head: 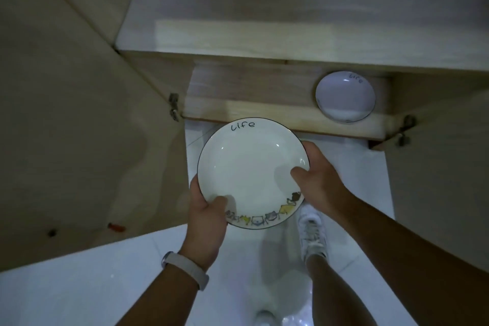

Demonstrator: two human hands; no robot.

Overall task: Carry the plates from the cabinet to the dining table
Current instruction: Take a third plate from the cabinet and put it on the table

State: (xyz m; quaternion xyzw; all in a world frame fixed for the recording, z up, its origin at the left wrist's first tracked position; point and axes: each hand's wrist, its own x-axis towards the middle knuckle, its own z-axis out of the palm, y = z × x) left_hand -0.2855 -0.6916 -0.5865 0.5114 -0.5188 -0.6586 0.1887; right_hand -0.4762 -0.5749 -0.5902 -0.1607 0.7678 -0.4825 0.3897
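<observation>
At frame centre the plate [251, 172] was held before the cabinet [238, 111]. The left hand [206, 209] and right hand [315, 177] gripped opposite rims, fingers [308, 148] curled under. The glazed ceramic looked stiff, slick and breakable. Another plate [345, 96] sat on the shelf, upper right.

A round white plate [248, 167] with a thin dark rim is held flat, out in front of the cabinet shelf [251, 111]. It says "Life" on the far side and has little cats on the near side. The left hand [205, 219] and right hand [317, 180] grip its rim. A second plate [345, 96] lies at the shelf's right end.
</observation>
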